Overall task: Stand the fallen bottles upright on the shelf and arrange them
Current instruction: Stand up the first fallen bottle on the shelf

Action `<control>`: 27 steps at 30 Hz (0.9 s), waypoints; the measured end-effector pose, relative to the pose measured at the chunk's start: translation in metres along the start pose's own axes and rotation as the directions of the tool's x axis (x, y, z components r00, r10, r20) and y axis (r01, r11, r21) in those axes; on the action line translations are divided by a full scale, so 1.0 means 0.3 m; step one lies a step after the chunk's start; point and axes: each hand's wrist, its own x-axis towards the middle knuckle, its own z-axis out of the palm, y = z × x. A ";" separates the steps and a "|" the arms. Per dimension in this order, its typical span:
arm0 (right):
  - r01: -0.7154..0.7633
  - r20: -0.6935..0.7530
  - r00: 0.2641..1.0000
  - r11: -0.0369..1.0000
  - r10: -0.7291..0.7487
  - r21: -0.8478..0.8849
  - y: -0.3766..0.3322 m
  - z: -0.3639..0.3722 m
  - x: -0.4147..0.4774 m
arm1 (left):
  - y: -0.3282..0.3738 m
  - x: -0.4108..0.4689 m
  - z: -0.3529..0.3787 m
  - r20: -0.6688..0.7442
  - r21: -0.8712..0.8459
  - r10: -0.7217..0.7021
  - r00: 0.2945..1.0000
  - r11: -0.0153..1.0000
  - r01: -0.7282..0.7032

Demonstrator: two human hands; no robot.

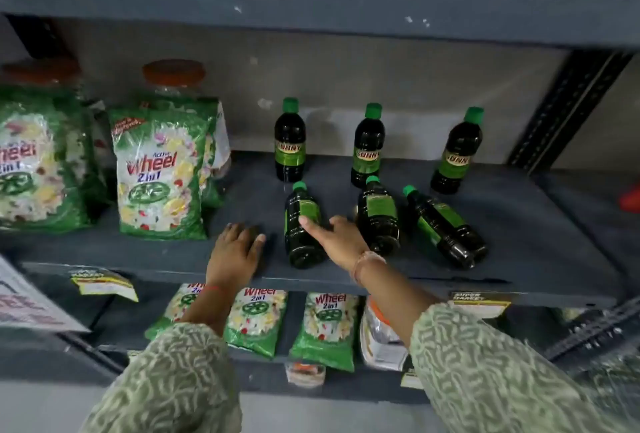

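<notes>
On the grey shelf (519, 224) we see three dark bottles standing at the back (290, 139) (367, 146) (456, 152) and three fallen in front, caps pointing to the wall (303, 224) (379, 217) (445, 228). Our right hand (341, 242) reaches to the leftmost fallen bottle, fingers (308, 223) spread and touching its label, not yet closed around it. Our left hand (235, 252) lies flat and loose on the shelf just beside it, near the detergent bags (161, 172).

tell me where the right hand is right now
In the head view, the right hand reaches over the middle shelf, fingers open and touching the leftmost fallen bottle, with the middle fallen bottle just right of it.
</notes>
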 end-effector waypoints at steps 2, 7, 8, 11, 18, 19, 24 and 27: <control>-0.120 0.010 0.993 0.990 0.120 0.068 -0.031 0.030 0.034 | 0.012 0.005 -0.015 0.018 0.002 -0.059 0.998 0.998 0.058; -0.226 -0.023 0.973 0.968 0.230 0.112 -0.071 0.095 0.116 | 0.014 0.020 0.010 0.063 0.150 -0.078 0.995 0.986 0.068; -0.216 -0.038 0.974 0.968 0.223 0.129 -0.066 0.105 0.130 | 0.008 0.021 0.018 0.062 0.167 -0.081 0.995 0.984 0.070; -0.116 -0.158 0.977 0.977 0.145 0.180 -0.054 0.127 0.151 | 0.007 0.022 0.019 0.065 0.200 -0.081 0.995 0.978 0.067; 0.229 -0.425 0.884 0.973 -0.196 0.026 0.011 0.099 0.193 | 0.003 0.023 0.025 0.072 0.207 -0.077 0.994 0.977 0.061; 0.236 -0.415 0.886 0.971 -0.206 0.022 0.021 0.091 0.196 | 0.004 0.023 0.024 0.074 0.208 -0.081 0.994 0.976 0.064; 0.271 -0.369 0.901 0.960 -0.229 0.067 0.053 0.087 0.187 | 0.021 0.027 0.016 0.086 0.191 -0.114 0.990 0.977 0.095; 0.251 -0.360 0.910 0.965 -0.207 0.080 0.061 0.111 0.168 | 0.048 0.027 0.018 0.091 0.172 -0.147 0.985 0.977 0.130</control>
